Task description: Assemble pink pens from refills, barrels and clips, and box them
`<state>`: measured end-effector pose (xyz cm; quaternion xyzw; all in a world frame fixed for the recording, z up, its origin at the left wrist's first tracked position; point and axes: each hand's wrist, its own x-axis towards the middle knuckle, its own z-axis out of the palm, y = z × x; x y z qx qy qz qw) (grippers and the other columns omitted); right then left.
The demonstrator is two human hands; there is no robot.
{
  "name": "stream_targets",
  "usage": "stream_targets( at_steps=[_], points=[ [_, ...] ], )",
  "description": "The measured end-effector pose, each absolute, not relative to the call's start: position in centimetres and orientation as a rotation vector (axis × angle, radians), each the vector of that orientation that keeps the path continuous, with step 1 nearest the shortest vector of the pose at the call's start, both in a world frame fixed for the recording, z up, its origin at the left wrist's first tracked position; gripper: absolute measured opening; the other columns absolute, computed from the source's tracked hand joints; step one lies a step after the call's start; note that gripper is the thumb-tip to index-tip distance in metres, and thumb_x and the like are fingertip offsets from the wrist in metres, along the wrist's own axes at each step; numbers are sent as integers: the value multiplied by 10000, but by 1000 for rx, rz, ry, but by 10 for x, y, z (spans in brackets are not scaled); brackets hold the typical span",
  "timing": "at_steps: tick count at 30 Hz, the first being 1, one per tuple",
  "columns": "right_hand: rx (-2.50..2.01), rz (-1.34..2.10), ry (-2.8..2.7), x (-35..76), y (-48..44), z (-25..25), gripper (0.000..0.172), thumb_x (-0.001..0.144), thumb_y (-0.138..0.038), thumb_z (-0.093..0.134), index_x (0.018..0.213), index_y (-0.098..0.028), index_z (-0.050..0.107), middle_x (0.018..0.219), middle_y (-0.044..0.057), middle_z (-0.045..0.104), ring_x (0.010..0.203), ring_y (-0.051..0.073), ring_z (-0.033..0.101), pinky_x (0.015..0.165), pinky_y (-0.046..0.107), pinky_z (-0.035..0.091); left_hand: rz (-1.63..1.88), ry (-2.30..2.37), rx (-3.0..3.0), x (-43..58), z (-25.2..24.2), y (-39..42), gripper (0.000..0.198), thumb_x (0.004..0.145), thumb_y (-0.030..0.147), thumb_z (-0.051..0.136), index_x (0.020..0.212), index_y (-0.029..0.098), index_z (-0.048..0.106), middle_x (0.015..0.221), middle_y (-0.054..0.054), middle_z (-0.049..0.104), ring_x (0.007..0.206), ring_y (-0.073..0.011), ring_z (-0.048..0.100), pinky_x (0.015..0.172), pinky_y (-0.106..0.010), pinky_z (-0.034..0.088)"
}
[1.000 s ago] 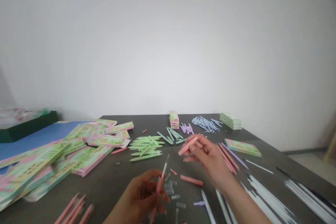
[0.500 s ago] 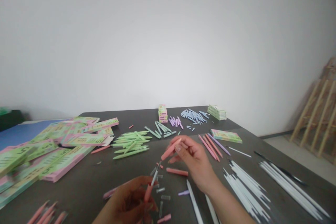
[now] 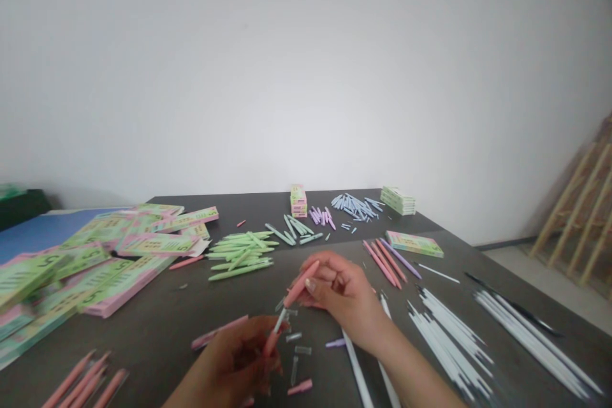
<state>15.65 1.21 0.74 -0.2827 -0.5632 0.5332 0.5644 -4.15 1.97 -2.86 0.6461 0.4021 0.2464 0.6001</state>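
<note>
The lower pink barrel (image 3: 271, 343) is grasped between the fingers of the left hand (image 3: 239, 357), above the near part of the tabletop (image 3: 157, 319); a white refill (image 3: 280, 320) projects upward from it at a tilt; the upper pink barrel (image 3: 301, 284) is gripped between the thumb and fingers of the right hand (image 3: 342, 296), with its lower end aligned at the refill's upper end; the depth of any insertion cannot be told. Clear plastic pieces (image 3: 303, 350) are scattered between the hands; a small pink part (image 3: 300, 387) is located nearer the front edge of the view; green pens (image 3: 243, 256) are piled beyond the left hand, beside flat printed boxes (image 3: 157, 243); loose white refills (image 3: 444, 338) are laid out to the right of the right forearm.
</note>
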Motion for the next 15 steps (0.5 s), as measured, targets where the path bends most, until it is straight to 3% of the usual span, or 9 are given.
stream_targets(
  at_steps=[7,12,15],
  points=[
    [-789,1237,-1423,152,12,-8,97,749,-191,666,830,-169,617,772,27,702,716,138,640,634,236,441,688,1066,1739,-52,-36,32,393,789,366,565,1123,174,643,615,22,574,556,-116,489,499,-183,436],
    [-951,1123,-1505,151,8,-8,74,753,-187,630,811,-177,674,767,26,691,691,144,615,596,236,419,849,1179,1878,-49,-31,28,304,795,286,540,1052,221,690,737,-3,687,578,-155,583,440,-182,456],
    [-1075,897,-1675,152,6,-5,105,779,-179,600,819,-185,697,773,31,683,688,148,592,598,237,404,871,1131,2054,-50,-29,27,260,814,249,520,995,246,706,802,-15,712,678,-175,647,531,-183,501]
  ],
)
